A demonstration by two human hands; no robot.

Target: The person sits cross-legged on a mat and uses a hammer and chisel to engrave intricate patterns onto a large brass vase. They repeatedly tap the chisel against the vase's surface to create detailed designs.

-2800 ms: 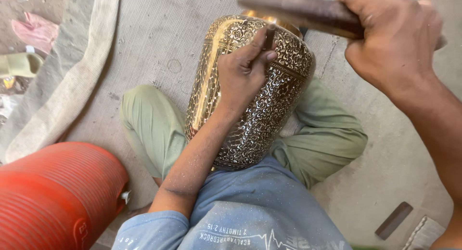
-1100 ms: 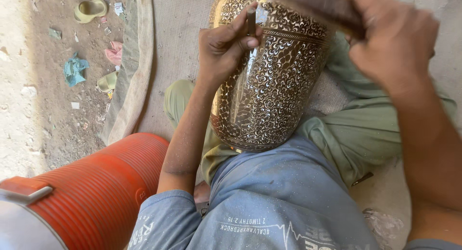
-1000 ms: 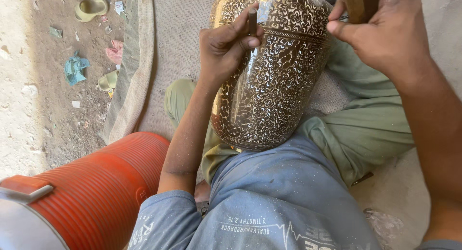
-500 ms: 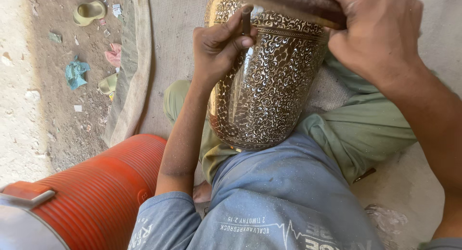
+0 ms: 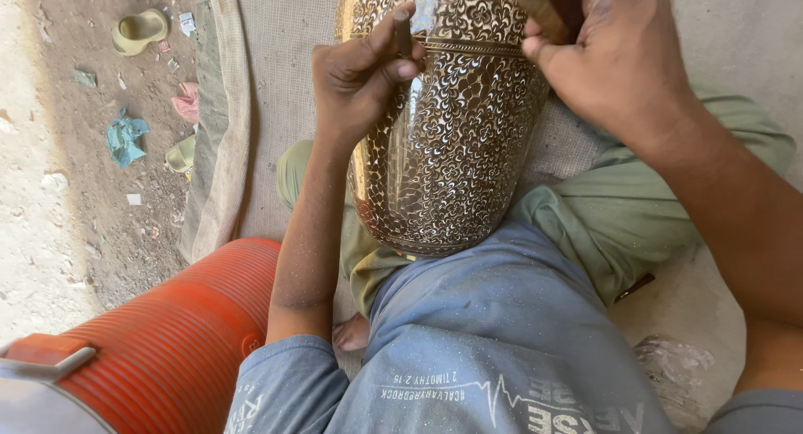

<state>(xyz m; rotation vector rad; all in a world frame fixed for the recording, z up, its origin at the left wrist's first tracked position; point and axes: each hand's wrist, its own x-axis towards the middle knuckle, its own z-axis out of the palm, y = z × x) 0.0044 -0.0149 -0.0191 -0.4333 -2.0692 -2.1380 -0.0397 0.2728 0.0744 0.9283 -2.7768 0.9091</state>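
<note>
Left fingers (image 5: 393,53) pinch a thin tool against the vase (image 5: 443,141); right hand (image 5: 615,62) grips a wooden handle (image 5: 539,7), lap bracing the vase.
</note>
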